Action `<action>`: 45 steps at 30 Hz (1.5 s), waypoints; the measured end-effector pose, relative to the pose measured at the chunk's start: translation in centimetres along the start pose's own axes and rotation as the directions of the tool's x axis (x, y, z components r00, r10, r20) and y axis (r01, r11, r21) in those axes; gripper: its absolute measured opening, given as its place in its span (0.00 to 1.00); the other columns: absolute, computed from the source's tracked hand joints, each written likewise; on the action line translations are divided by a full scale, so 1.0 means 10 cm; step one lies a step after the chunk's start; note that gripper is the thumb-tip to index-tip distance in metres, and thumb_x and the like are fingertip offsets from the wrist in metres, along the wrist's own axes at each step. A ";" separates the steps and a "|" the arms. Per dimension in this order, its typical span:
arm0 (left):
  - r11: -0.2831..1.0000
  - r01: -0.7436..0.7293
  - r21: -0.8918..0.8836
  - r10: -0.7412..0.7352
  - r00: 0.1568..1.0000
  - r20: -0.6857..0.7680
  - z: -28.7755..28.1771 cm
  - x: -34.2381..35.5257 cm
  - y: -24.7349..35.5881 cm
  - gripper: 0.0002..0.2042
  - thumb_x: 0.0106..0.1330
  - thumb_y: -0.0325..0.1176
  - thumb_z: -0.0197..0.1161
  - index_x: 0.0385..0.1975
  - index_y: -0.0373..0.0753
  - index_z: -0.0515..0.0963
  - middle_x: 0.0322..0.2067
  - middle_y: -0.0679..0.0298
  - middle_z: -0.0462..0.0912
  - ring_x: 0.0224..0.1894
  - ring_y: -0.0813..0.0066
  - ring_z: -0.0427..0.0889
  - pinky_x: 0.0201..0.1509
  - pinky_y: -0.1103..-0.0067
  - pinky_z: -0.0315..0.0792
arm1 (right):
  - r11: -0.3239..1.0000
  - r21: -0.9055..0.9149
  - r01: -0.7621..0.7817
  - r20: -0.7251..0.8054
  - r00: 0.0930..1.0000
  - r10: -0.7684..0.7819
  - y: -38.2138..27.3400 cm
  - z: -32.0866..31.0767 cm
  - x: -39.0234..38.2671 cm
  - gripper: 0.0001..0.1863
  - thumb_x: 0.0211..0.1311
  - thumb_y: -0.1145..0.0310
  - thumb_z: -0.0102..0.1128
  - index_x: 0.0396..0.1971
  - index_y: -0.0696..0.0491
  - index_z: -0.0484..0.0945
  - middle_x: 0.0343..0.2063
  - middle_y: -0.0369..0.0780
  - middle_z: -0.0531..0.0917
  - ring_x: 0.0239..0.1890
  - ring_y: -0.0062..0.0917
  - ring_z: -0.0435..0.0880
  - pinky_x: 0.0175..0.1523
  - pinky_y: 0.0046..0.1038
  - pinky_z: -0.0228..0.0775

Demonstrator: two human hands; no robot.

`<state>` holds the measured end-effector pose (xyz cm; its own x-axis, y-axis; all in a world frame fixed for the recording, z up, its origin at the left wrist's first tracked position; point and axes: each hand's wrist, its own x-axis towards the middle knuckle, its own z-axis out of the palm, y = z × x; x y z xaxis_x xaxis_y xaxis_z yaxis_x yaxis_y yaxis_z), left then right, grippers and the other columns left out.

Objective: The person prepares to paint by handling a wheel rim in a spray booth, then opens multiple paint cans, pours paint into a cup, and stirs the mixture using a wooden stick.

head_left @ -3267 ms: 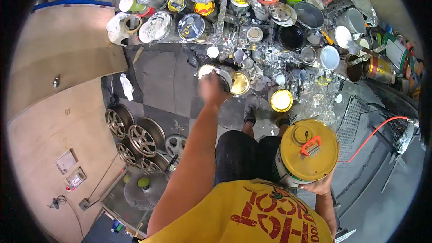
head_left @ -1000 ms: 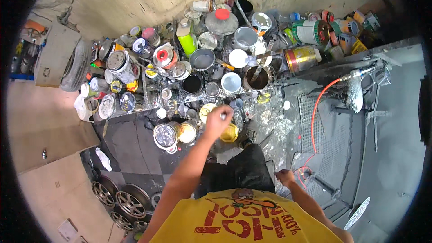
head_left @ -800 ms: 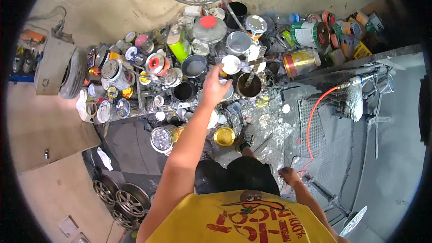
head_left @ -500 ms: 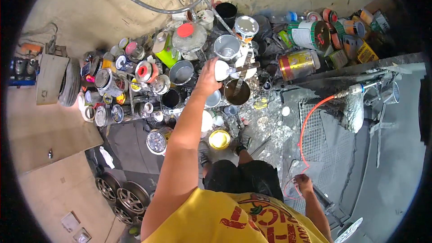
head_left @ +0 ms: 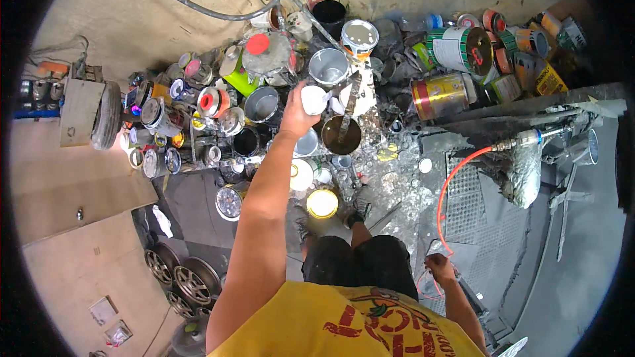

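Observation:
My left hand (head_left: 301, 111) reaches over the cluttered bench with its fingers wrapped round a small white cup (head_left: 313, 100). Just beyond the cup stands an empty-looking grey metal can (head_left: 329, 67). To its right, a dark, crusted stick (head_left: 351, 96) leans in an open can of dark brown liquid (head_left: 335, 136). Another grey can (head_left: 262, 104) is left of my hand. Low on the right, my right hand (head_left: 439, 267) is held with curled fingers beside a thin red loop of line and an orange hose (head_left: 442, 206); what it grips, if anything, cannot be made out.
A closed pail with a red cap (head_left: 259, 44) and several paint tins crowd the bench. A yellow-rimmed tin (head_left: 322, 203) stands near my feet. At right, the hose joins a metal fitting (head_left: 519, 139). Wheel rims (head_left: 196, 281) lie lower left; a grey hose (head_left: 218, 12) hangs on the wall.
My left hand and the white cup have shifted slightly left. A dark-ended stick that stuck out rightward from the cup no longer shows there. The whole view has shifted slightly.

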<state>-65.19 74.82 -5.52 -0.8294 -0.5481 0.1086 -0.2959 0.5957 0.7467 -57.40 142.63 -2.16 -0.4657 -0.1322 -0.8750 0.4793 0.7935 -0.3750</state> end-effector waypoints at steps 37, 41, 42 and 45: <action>0.981 -0.166 -0.099 0.172 0.983 0.059 -1.87 -3.13 2.66 0.52 0.39 0.29 0.80 0.72 0.37 0.60 0.57 0.44 0.75 0.61 0.43 0.74 0.68 0.58 0.69 | 0.295 -0.291 0.910 -0.318 0.199 -0.927 -3.01 1.46 -2.38 0.14 0.69 0.61 0.67 0.43 0.57 0.84 0.25 0.45 0.85 0.26 0.29 0.82 0.36 0.34 0.74; 0.948 -0.257 -0.187 0.275 0.958 0.078 -1.91 -3.58 2.67 0.51 0.39 0.31 0.80 0.71 0.38 0.61 0.57 0.47 0.74 0.59 0.43 0.73 0.67 0.56 0.68 | 0.420 -0.377 0.826 -0.298 0.321 -0.899 -2.54 1.52 -2.81 0.13 0.72 0.62 0.63 0.39 0.57 0.86 0.28 0.48 0.86 0.30 0.39 0.86 0.38 0.36 0.75; 0.941 -0.263 -0.211 0.288 0.953 0.094 -1.91 -3.67 2.70 0.51 0.40 0.31 0.80 0.70 0.39 0.61 0.56 0.48 0.74 0.59 0.44 0.73 0.66 0.56 0.67 | 0.453 -0.408 0.793 -0.314 0.344 -0.885 -2.44 1.52 -2.91 0.11 0.70 0.64 0.64 0.38 0.58 0.86 0.29 0.49 0.87 0.32 0.44 0.87 0.39 0.38 0.75; 0.927 -0.290 -0.240 0.324 0.939 0.117 -1.89 -3.95 2.83 0.52 0.39 0.31 0.81 0.71 0.39 0.61 0.56 0.49 0.75 0.59 0.44 0.74 0.66 0.56 0.67 | 0.336 -0.438 0.834 -0.320 0.205 -0.925 -2.21 1.49 -3.20 0.09 0.68 0.66 0.65 0.39 0.57 0.86 0.31 0.50 0.87 0.35 0.46 0.87 0.40 0.40 0.76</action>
<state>-31.86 102.23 23.76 -0.9300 -0.2529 0.2669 0.0797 0.5699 0.8178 -42.00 120.48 29.60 -0.7768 -0.5710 0.2657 -0.5531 0.4167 -0.7214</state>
